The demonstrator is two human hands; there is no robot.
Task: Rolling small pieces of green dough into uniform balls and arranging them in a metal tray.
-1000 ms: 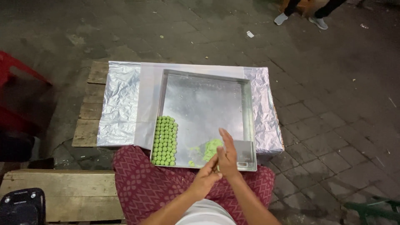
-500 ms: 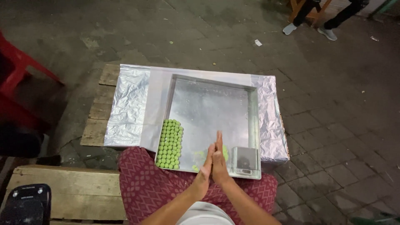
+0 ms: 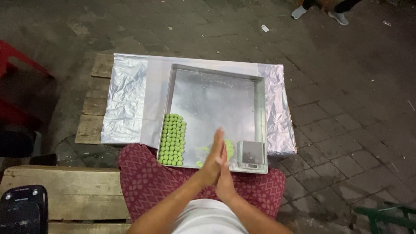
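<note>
Nearest, the person's lap is covered by a red patterned cloth [image 3: 147, 182], and both forearms reach forward over it. The left hand [image 3: 212, 158] and the right hand [image 3: 225, 173] are pressed palm to palm, fingers straight and together; whether anything lies between the palms cannot be told, as the hands hide that space. The fingertips point over the near edge of a square metal tray [image 3: 260, 112].

Just beyond the hands, on the tray floor by its near edge, lies a lump of green dough [image 3: 229, 147], partly hidden by the fingers, with small green scraps [image 3: 201, 150] beside it. In the tray's near right corner sits a small digital scale [image 3: 251, 154], just beside the dough. Along the tray's left wall, at the near left corner, rows of small green balls [image 3: 172, 139] are packed touching one another.

The tray rests on a low table wrapped in silver foil [image 3: 125, 99], with a wooden pallet [image 3: 93, 108] showing under its left edge. To the person's left is a wooden bench plank [image 3: 60, 186] with a dark device [image 3: 21, 210] at its near end. Farther out, grey paving [image 3: 346, 108] runs to another person's shoes [image 3: 299, 11] at the far edge.
</note>
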